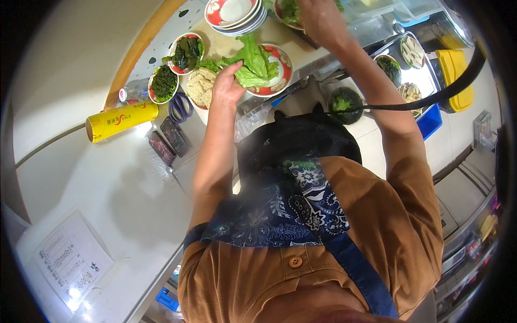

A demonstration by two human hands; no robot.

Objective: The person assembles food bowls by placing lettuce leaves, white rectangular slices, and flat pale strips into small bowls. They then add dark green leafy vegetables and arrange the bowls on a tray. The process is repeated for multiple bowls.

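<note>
My left hand [230, 86] is closed on a bright green lettuce leaf [253, 63], thumb on top. The leaf hangs over a white plate with a red patterned rim [284, 56] and covers its left part. Farther right and up, my right hand [322, 27] is at a bowl of leafy greens [289, 12] near the picture's upper edge. Its fingers are mostly hidden, so what it holds does not show. Just left of my left hand sits a dish of pale, spongy tan pieces [200, 87].
Bowls of dark seaweed-like leaves [188, 53] and chopped dark greens [163, 84] stand at left, near a yellow roll [123, 121] and purple loops [180, 107]. Stacked plates [232, 13] are at the back. Right are a tray with filled bowls [425, 67] and a yellow lid [455, 81].
</note>
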